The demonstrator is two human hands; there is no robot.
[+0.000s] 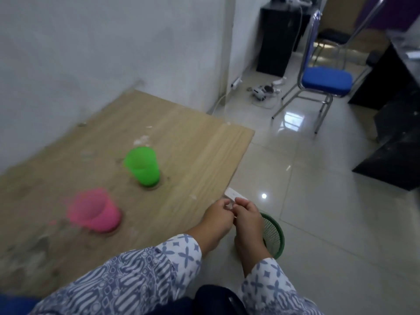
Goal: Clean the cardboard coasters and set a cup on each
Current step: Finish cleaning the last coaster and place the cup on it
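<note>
Time to throw it away
The pink cup (95, 211) and green cup (142, 165) each stand on a coaster (154, 187). The left hand (218, 218) and right hand (246, 218) pinch a small white bit (235, 196), maybe a wipe, by the green bin (273, 233); let go over its middle

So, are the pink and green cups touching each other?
Apart. The head view shows a stretch of bare table between the pink cup and the green cup.
</note>
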